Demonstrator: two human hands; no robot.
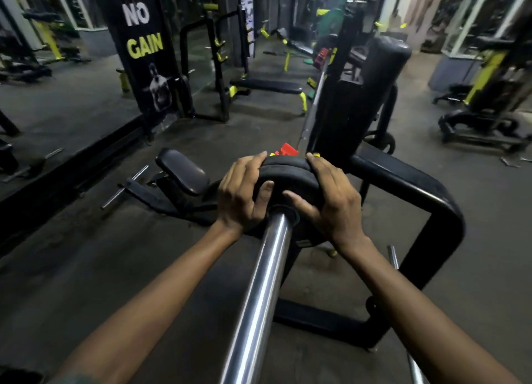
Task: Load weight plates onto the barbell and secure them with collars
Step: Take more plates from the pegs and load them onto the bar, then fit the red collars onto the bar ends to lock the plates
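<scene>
Your left hand [241, 196] and right hand [331, 199] have fingers clamped over the rim of the weight plate [288, 173], already threaded on the barbell sleeve [259, 291]. It's probably heavy, rigid, rubbery; grip opposite edges.

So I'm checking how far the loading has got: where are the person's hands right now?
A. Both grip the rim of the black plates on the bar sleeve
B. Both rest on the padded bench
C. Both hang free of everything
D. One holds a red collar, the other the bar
A: the left hand and right hand each curl round the rim of the black plates threaded on the steel sleeve.
</scene>
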